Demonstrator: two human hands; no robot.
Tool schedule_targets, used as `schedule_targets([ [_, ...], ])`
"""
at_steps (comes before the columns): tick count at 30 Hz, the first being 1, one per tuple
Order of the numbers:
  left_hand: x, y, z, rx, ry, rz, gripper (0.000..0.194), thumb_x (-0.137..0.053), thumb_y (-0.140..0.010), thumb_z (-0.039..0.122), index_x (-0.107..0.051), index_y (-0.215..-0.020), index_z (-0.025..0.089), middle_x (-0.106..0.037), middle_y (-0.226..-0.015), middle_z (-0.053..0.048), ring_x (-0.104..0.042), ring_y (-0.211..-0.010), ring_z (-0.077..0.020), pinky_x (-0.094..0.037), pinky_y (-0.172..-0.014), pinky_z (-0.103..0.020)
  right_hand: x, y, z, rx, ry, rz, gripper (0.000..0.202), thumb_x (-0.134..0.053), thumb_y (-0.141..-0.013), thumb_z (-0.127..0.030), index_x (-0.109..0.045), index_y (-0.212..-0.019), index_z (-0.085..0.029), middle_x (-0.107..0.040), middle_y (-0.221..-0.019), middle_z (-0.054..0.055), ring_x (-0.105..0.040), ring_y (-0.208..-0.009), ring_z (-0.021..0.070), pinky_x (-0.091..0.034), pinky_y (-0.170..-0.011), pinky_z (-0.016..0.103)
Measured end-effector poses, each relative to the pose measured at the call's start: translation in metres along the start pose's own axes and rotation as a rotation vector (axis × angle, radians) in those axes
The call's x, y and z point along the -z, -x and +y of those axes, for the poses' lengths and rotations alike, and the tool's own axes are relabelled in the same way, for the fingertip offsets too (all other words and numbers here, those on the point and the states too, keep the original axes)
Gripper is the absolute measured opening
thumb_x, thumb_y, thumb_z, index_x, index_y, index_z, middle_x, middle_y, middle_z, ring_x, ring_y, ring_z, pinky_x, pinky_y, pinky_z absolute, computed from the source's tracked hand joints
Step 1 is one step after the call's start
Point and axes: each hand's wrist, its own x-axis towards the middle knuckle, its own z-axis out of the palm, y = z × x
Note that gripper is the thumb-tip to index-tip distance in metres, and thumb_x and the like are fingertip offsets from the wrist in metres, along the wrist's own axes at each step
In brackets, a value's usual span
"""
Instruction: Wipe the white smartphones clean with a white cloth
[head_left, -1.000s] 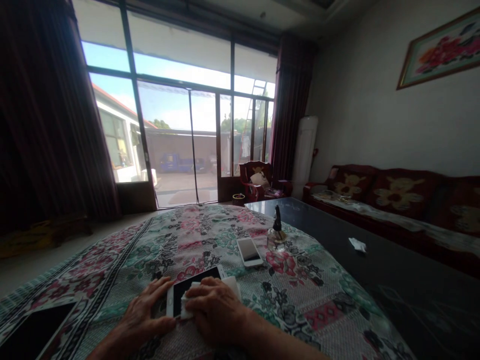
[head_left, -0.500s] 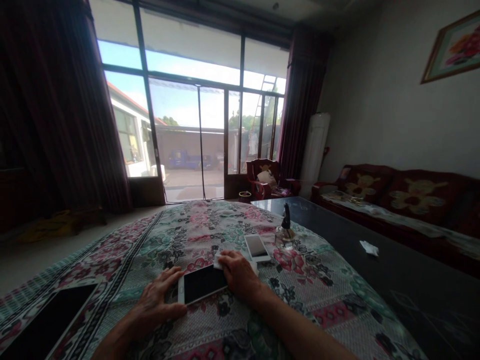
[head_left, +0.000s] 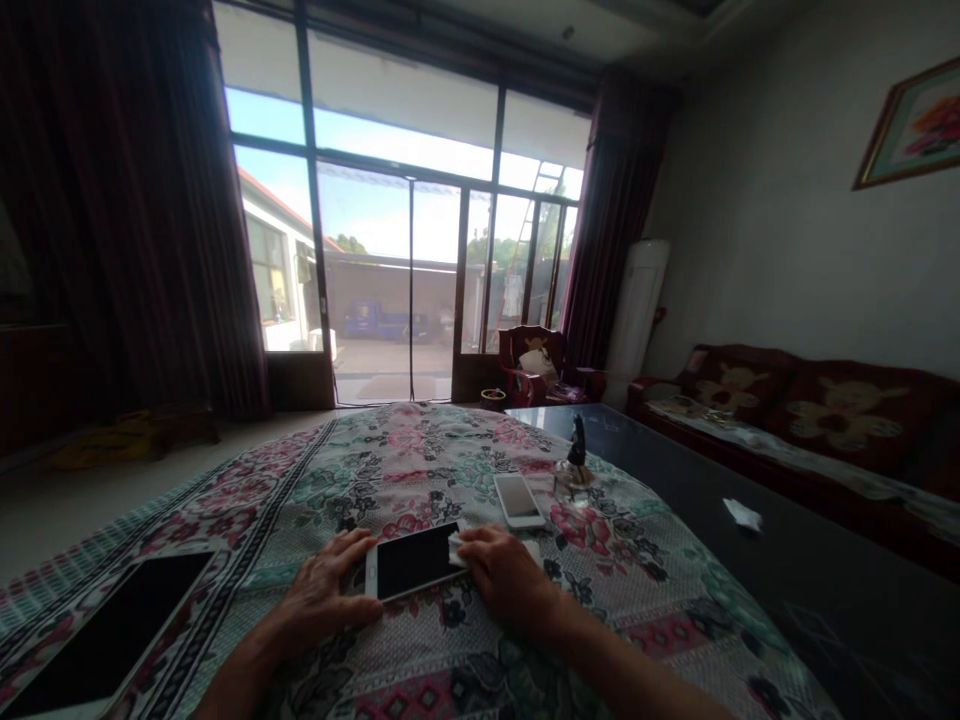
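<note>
A white smartphone [head_left: 420, 560] with a dark screen lies flat on the floral tablecloth. My left hand [head_left: 330, 580] braces its left end, fingers at the far corner and thumb at the near corner. Closed over the phone's right end, my right hand [head_left: 504, 572] presses a crumpled white tissue [head_left: 456, 548] against the screen. Most of the tissue is hidden under the fingers. Just beyond that hand lies a smaller white phone [head_left: 519, 501], and to its right stands a clear glass bottle with a black top [head_left: 576, 465].
A larger dark-screened tablet [head_left: 112, 635] lies at the near left of the tablecloth [head_left: 405, 660]. On the dark table [head_left: 675, 500] to the right is a crumpled white tissue piece [head_left: 742, 516]. Beyond are a wooden armchair [head_left: 536, 365], a sofa [head_left: 825, 410] and glass doors.
My right hand has moved the tissue from the phone's far right edge nearer, down along the screen. The left hand stays at the phone's left end. The view has shifted slightly.
</note>
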Motion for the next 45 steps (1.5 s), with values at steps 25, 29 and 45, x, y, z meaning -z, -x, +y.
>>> schedule_targets([
  [25, -0.004, -0.003, -0.002, 0.015, -0.020, -0.020, 0.081, -0.066, -0.066, 0.052, -0.046, -0.138, 0.022, -0.034, -0.152, -0.006, -0.022, -0.143, -0.0317, -0.021, -0.116, -0.045, -0.001, -0.045, 0.009, 0.093, 0.154, -0.083, 0.025, -0.046, -0.085, -0.012, -0.069, -0.093, -0.019, -0.064, -0.110, 0.006, -0.053, -0.106, 0.0179, -0.039, -0.093, 0.027],
  [29, -0.002, -0.003, 0.000, 0.022, -0.027, -0.031, 0.083, -0.066, -0.066, 0.053, -0.044, -0.139, 0.021, -0.033, -0.153, -0.006, -0.021, -0.143, -0.0312, -0.020, -0.116, -0.044, 0.003, -0.040, -0.002, 0.149, 0.161, -0.188, 0.019, -0.049, -0.081, -0.012, -0.068, -0.080, -0.016, -0.065, -0.098, 0.006, -0.058, -0.091, 0.0155, -0.042, -0.084, 0.023],
  [45, -0.005, -0.003, -0.002, 0.018, 0.003, -0.002, 0.080, -0.068, -0.064, 0.052, -0.048, -0.137, 0.023, -0.035, -0.152, -0.005, -0.022, -0.142, -0.0316, -0.020, -0.116, -0.044, -0.007, -0.055, -0.002, 0.071, 0.105, -0.107, 0.028, -0.044, -0.084, -0.009, -0.069, -0.093, -0.019, -0.066, -0.109, 0.006, -0.056, -0.100, 0.0167, -0.040, -0.089, 0.025],
])
